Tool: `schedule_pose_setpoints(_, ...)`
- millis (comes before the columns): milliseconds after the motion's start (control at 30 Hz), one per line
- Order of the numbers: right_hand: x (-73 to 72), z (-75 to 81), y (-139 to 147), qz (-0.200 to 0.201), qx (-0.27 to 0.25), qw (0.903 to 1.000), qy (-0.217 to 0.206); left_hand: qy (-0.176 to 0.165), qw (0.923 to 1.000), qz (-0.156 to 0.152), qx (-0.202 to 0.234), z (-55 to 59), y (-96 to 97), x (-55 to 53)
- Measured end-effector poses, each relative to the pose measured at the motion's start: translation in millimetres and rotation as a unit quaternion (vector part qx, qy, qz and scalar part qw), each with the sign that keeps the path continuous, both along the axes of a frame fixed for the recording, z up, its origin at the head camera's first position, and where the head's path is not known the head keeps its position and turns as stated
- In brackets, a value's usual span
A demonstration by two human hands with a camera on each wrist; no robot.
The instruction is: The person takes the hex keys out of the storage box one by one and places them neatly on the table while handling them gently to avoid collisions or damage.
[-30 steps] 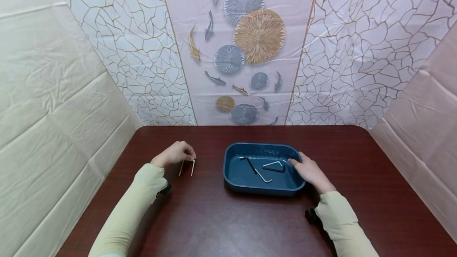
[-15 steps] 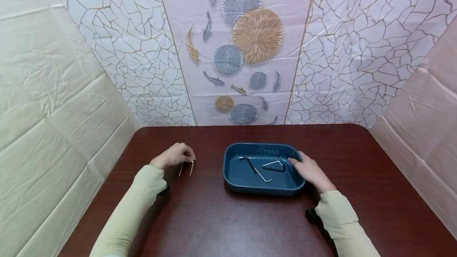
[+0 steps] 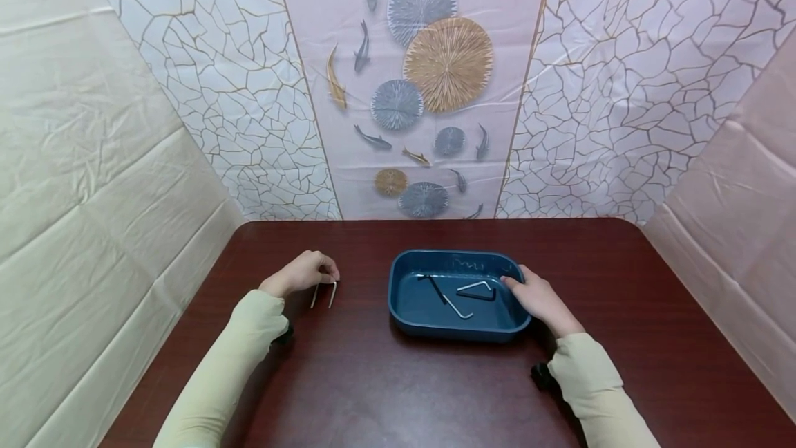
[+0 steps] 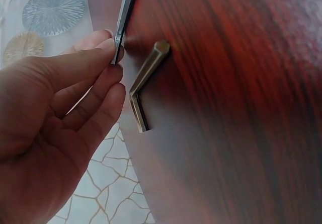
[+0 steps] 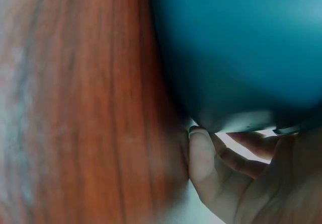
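Observation:
My left hand (image 3: 306,270) is low over the left part of the table. Its thumb and fingertips pinch the bent end of a silver hex key (image 4: 123,20), whose long arm points toward the near side in the head view. Just left of it a second hex key (image 4: 147,73) lies on the wood, apart from the fingers. My right hand (image 3: 542,299) grips the right end of a blue rectangular tray (image 3: 460,330), thumb over the rim and the other fingers outside it. Inside the tray are silver hex keys (image 3: 459,308) and black hex keys (image 3: 437,289).
The dark red wooden table (image 3: 398,393) reaches back to a patterned cloth wall (image 3: 410,157). Pale cloth panels close in the left side (image 3: 112,227) and the right side (image 3: 727,240). A stretch of table lies between my left hand and the tray.
The pinched hex key has shifted slightly left, a little nearer the other one, with my left hand hardly moving. My right hand and the tray stay in place.

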State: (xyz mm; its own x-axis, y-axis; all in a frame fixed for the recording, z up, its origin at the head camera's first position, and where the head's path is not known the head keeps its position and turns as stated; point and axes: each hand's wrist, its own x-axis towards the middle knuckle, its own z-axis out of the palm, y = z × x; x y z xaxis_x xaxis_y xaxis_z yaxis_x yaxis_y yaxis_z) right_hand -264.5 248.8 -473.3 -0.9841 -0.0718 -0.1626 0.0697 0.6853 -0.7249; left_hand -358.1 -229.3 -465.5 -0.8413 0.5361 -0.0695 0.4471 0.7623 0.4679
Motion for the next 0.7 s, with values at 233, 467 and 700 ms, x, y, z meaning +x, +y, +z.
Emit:
schedule_pose_setpoints(233,0.1,-0.3,-0.1,0.001,-0.006,1.0000,-0.002,0.000,1.0000,0.006,0.003,-0.2,-0.2,0.7)
schedule_pose_setpoints(467,-1.0,-0.8,-0.2,-0.002,-0.011,0.9999,-0.006,0.008,0.9999,0.009,-0.001,-1.9,-0.2,0.7)
schedule_pose_setpoints(700,-0.1,-1.0,0.2,0.002,-0.004,1.0000,-0.006,0.002,0.9999,0.010,0.000,-2.2,1.6,1.2)
